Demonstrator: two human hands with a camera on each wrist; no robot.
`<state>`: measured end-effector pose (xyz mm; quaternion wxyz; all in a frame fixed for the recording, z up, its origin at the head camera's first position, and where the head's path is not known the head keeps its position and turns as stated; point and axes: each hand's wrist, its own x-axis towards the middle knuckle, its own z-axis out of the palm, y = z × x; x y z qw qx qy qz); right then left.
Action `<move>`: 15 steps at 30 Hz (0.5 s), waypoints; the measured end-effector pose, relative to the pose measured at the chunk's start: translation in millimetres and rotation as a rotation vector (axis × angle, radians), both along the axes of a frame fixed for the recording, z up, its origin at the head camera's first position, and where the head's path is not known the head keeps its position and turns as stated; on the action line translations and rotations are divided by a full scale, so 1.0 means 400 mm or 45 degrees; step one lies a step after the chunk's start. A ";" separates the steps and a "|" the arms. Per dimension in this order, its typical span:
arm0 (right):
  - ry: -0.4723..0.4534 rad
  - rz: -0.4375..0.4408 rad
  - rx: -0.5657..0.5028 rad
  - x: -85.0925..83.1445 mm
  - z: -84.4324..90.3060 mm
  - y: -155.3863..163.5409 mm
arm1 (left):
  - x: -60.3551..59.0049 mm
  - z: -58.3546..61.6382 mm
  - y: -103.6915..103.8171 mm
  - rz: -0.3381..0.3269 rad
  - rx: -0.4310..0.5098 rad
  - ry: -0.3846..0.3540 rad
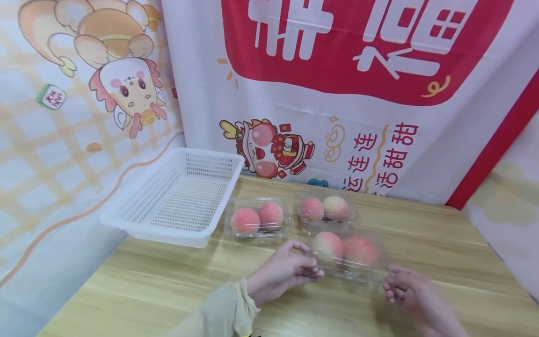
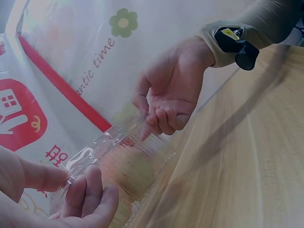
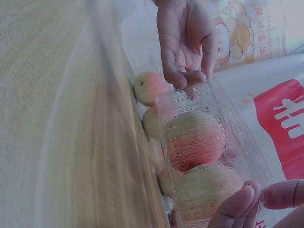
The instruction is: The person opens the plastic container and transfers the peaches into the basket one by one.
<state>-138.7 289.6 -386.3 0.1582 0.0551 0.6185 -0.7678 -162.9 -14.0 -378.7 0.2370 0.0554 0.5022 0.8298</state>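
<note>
Left hand pinched one end of clear peach box, right hand gripped the other end, box on wooden table, white basket nearby

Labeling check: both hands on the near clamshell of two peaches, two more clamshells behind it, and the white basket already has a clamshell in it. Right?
Not quite. The white basket holds nothing; the head view shows its mesh floor bare. The rest stands: left hand and right hand grip the near clamshell by its ends, with two more clamshells behind it.
</note>
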 end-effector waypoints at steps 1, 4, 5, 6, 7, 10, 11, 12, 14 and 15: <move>0.014 0.015 -0.016 0.001 -0.005 -0.006 | 0.005 -0.004 -0.008 0.005 0.005 -0.013; 0.051 0.022 -0.029 0.002 -0.017 -0.029 | 0.015 -0.016 -0.033 0.026 0.011 -0.040; 0.054 0.013 -0.024 0.001 -0.019 -0.039 | 0.017 -0.020 -0.041 0.033 0.011 -0.047; 0.054 -0.001 -0.014 0.000 -0.021 -0.050 | 0.017 -0.023 -0.048 0.045 0.011 -0.050; 0.046 -0.016 -0.009 0.000 -0.022 -0.060 | 0.016 -0.027 -0.055 0.055 0.011 -0.051; 0.025 -0.041 0.002 -0.004 -0.024 -0.084 | 0.012 -0.036 -0.070 0.072 0.002 -0.045; 0.021 -0.042 0.000 -0.004 -0.025 -0.089 | 0.011 -0.039 -0.073 0.073 -0.001 -0.043; 0.012 -0.042 -0.009 -0.005 -0.026 -0.093 | 0.010 -0.042 -0.076 0.073 -0.003 -0.043; -0.005 -0.039 -0.020 -0.006 -0.029 -0.096 | 0.009 -0.047 -0.079 0.066 -0.005 -0.043; -0.013 -0.036 -0.025 -0.006 -0.031 -0.096 | 0.009 -0.050 -0.079 0.063 -0.004 -0.045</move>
